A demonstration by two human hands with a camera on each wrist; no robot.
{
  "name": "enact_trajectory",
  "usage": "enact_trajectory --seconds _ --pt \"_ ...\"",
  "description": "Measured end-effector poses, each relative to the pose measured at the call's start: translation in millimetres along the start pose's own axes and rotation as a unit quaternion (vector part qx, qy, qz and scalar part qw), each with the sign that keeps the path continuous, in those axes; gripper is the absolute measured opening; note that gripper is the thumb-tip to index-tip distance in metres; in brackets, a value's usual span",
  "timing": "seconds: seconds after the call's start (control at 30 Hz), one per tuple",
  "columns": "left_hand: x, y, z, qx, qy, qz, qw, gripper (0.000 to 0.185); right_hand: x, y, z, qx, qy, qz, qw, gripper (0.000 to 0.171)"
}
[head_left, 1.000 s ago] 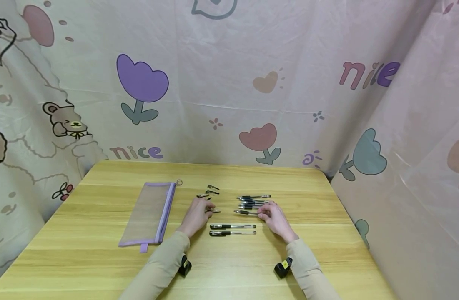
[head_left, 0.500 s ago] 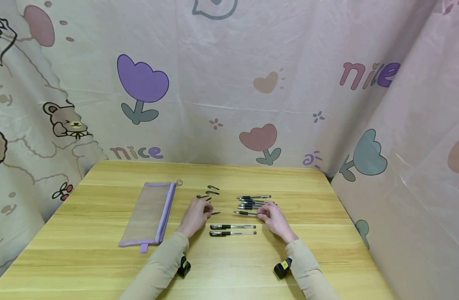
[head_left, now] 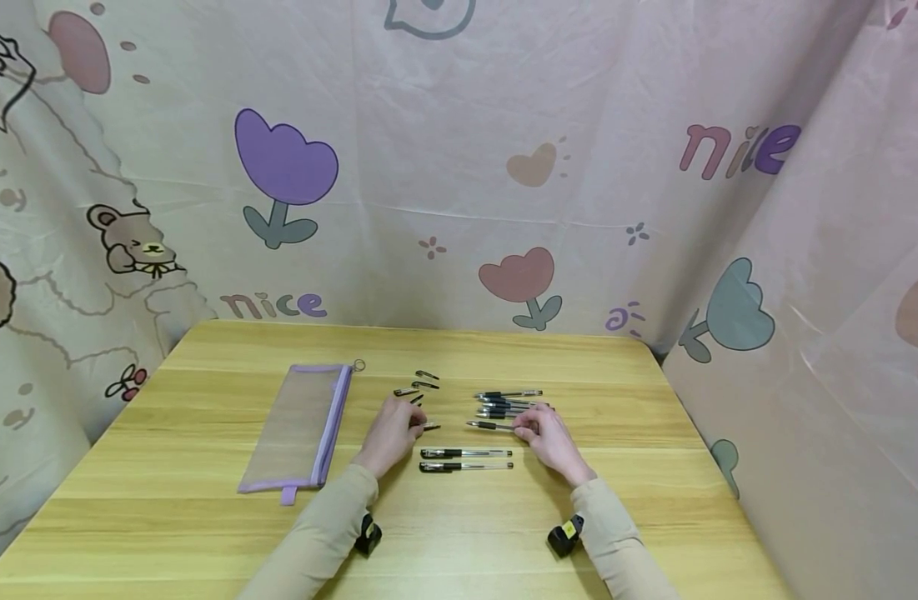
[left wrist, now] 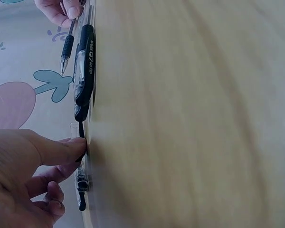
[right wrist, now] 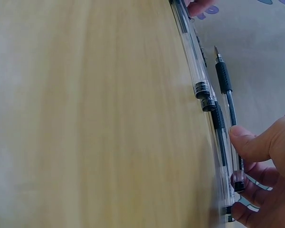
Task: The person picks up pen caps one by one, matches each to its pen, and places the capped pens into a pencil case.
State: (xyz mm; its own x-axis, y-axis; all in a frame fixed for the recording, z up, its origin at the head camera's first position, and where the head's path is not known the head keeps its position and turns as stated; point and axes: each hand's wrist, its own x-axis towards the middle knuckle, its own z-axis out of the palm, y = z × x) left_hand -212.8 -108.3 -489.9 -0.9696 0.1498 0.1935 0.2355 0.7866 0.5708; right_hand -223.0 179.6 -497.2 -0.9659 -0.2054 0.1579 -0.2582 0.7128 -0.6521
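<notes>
Bare tabletop (head_left: 654, 500) near hands, capped pens (head_left: 466, 460) between

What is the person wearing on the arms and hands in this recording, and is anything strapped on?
Both arms are covered by long beige sleeves, the left sleeve and the right sleeve, reaching to the wrists. The left hand and right hand are bare, with no gloves or rings visible. A small black device sits under the left wrist; a similar one with a yellow marking is at the right wrist.
</notes>
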Motion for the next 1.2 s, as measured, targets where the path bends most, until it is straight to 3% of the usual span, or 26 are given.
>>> enact_trajectory --seconds 0.47,0.77,1.2 --pt "-2.0 -2.1 -0.6 -0.046 -0.016 -0.010 0.9987 0.009 0.6 0.3 0.6 0.003 -0.001 -0.003 1.000 0.008" --pt "-4.0 -11.4 -1.2 -0.090 -0.013 0.008 0.9958 0.013 1.1 0.8 0.9 0.000 0.005 -0.016 1.000 0.007" --pt "-7.7 -2.4 -1.5 -0.162 -0.003 0.013 0.9867 0.018 1.5 -8.9 1.2 0.005 0.015 -0.043 0.999 0.009"
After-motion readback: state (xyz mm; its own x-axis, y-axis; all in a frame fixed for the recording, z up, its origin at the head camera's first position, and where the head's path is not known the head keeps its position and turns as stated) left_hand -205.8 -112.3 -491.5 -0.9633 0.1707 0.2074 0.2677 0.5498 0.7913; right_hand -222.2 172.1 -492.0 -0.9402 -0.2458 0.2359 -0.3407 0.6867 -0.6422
